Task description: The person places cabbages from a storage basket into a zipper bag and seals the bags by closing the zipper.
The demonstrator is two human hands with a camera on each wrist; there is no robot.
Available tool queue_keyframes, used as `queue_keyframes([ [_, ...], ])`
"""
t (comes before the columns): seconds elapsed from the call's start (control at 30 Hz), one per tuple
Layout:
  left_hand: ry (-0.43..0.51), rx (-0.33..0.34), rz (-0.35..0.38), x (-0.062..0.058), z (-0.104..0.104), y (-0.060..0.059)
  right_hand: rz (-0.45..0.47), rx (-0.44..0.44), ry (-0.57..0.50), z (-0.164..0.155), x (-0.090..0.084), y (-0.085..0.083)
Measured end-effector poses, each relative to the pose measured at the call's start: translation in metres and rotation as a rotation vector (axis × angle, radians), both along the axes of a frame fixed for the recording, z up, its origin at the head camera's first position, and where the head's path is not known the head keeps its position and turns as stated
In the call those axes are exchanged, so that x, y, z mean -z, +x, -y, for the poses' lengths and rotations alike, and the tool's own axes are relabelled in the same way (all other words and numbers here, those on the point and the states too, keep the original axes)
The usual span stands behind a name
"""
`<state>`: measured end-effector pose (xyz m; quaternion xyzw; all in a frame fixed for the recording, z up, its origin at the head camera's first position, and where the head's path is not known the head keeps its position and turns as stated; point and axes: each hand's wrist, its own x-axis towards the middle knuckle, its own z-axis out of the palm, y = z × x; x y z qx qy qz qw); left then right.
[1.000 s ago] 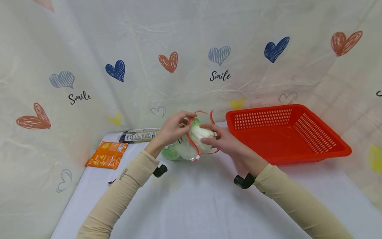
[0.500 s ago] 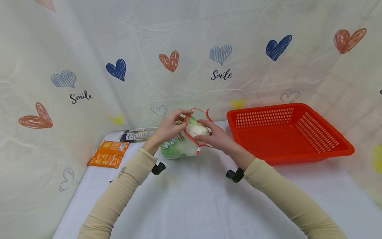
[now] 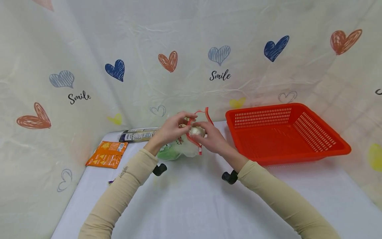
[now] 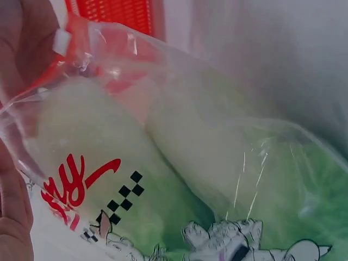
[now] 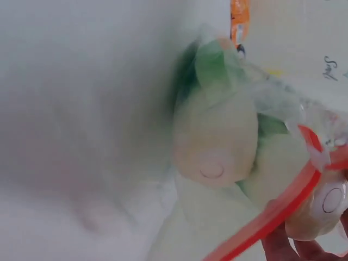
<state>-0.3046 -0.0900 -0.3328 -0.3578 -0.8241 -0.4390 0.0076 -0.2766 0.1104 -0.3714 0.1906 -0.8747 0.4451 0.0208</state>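
Observation:
My left hand (image 3: pixel 173 127) pinches the red zip edge of a clear printed zip bag (image 3: pixel 186 147), whose mouth gapes toward the right. At that mouth, my right hand (image 3: pixel 213 137) grips a Chinese cabbage (image 3: pixel 197 131) by its white base, with its leafy end inside the bag. The right wrist view shows fingers (image 5: pixel 278 239) under this cabbage and a second Chinese cabbage (image 5: pixel 215 141) lying inside the bag. Through the plastic (image 4: pixel 130 185) with red lettering and a checkered print, pale stalks and green leaves show in the left wrist view.
A red slotted basket (image 3: pixel 283 139) stands to the right of the hands. Behind the left hand lies a long dark-and-clear package (image 3: pixel 138 135), and an orange snack packet (image 3: pixel 106 154) is at the table's left side. A heart-printed sheet (image 3: pixel 191 66) hangs behind the table.
My right hand has moved left and pushed the cabbage deeper into the bag; less of its white base shows. The left hand stays at the bag's red edge.

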Motion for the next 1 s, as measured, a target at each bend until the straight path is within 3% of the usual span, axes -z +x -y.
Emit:
queue_keyframes([
  [0.13, 0.007, 0.035, 0.031, 0.003, 0.005, 0.002, -0.058, 0.024, 0.102, 0.005, 0.005, -0.005],
  [0.27, 0.058, -0.006, 0.064, 0.001, 0.015, -0.001, -0.236, 0.081, 0.235, 0.004, 0.000, 0.002],
  [0.33, 0.085, -0.026, 0.080, -0.004, 0.019, -0.002, -0.324, 0.107, 0.229, 0.000, -0.006, 0.004],
  [0.4, 0.101, -0.042, 0.104, -0.008, 0.022, -0.003, -0.370, 0.121, 0.141, -0.008, -0.012, 0.002],
  [0.5, 0.112, -0.027, 0.146, -0.014, 0.026, -0.002, -0.309, 0.117, -0.081, -0.024, -0.019, -0.008],
  [0.63, 0.105, 0.022, 0.169, -0.018, 0.030, -0.001, -0.072, 0.029, -0.279, -0.045, -0.021, -0.022],
  [0.77, 0.099, 0.084, 0.162, -0.021, 0.030, 0.000, 0.097, -0.114, -0.324, -0.058, -0.019, -0.029],
  [1.0, 0.117, 0.155, 0.220, -0.026, 0.029, 0.002, 0.055, -0.351, -0.297, -0.058, -0.020, -0.033],
])
